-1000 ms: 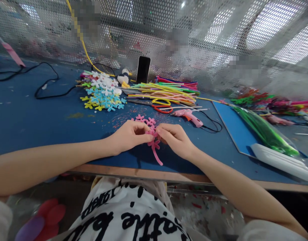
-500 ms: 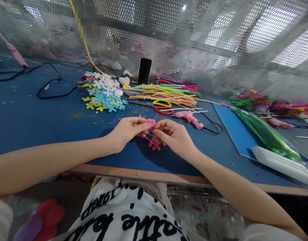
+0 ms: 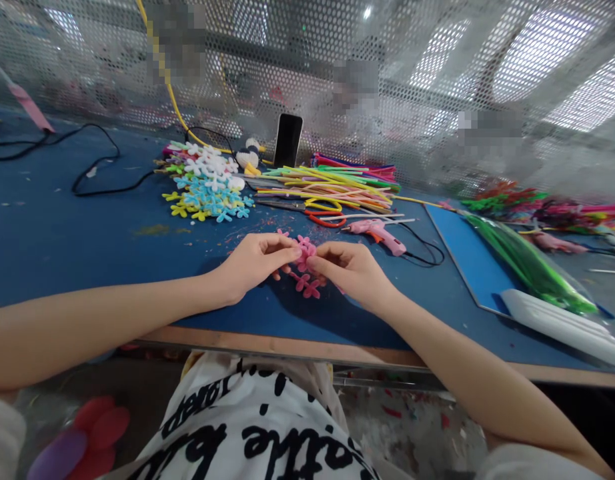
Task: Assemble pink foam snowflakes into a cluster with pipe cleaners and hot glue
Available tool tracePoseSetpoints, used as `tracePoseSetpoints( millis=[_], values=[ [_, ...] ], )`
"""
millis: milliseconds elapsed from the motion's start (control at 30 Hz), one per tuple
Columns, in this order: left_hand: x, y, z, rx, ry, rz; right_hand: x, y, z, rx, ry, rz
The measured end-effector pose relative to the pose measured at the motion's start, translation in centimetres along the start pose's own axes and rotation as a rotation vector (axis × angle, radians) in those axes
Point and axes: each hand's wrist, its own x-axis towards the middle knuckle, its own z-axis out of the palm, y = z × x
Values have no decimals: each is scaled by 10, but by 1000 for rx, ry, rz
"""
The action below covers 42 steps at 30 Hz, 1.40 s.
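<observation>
Pink flower piece (image 3: pixel 305 253) was up in both hands, left of the pink glue gun (image 3: pixel 380 237) and a bit nearer the person. Head view, only one: left hand (image 3: pixel 252 268) had thumb and index finger pinched on the piece's left side, other fingers loosely curled below. Right hand (image 3: pixel 358 272) pinched its right side between thumb and index finger, remaining fingers bent in. Fingertips hid the exact joint. More small pink blossoms showed just below and just above the grip; couldn't tell if all were attached.

Rest, all relative to the glue gun: it lay on the blue table (image 3: pixel 112 247), nozzle pointing left, black cord looping off its right end. Scissors (image 3: pixel 305 208) with yellow and red handle loops sat left of it and slightly beyond, blades pointing left. Loose pile of colored stems (image 3: pixel 332 187) lay beyond it. Heap of white, blue and yellow flowers (image 3: pixel 207 183) was well left. Dark-screened phone (image 3: pixel 288 140) stood tilted, beyond and left, near the metal mesh (image 3: pixel 317 40). Blue board (image 3: pixel 455 247) lay flat to its right, clear bag of green stems (image 3: pixel 532 263) partly on it. White ridged piece (image 3: pixel 562 327) was farther right and nearer the person; material unclear.
</observation>
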Motion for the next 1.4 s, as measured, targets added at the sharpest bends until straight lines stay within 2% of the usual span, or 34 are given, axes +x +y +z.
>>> tracePoseSetpoints(
  millis=[133,267,467,667,767,833,933,1067,1200,1400],
  values=[
    [2,-1,0,15,-49,-32,2,3,-3,79,-103,33],
    [4,1,-1,89,-106,-36,2,1,-3,35,-147,25],
    [1,5,-6,316,-106,197,-2,-5,2,67,-129,55],
    [-9,6,-2,522,-30,484,-5,-5,9,449,-124,170],
    [-11,7,-1,577,-22,557,-6,-5,10,489,-120,191],
    [-11,7,-2,548,-13,498,-5,-4,10,423,-112,138],
    [-7,6,-2,407,1,313,-4,-3,7,306,-106,84],
    [-2,4,0,153,-3,89,-1,0,4,200,-13,54],
    [0,1,2,59,-3,20,2,5,3,109,33,45],
    [1,-1,2,26,1,-55,3,8,3,118,69,27]
  ],
)
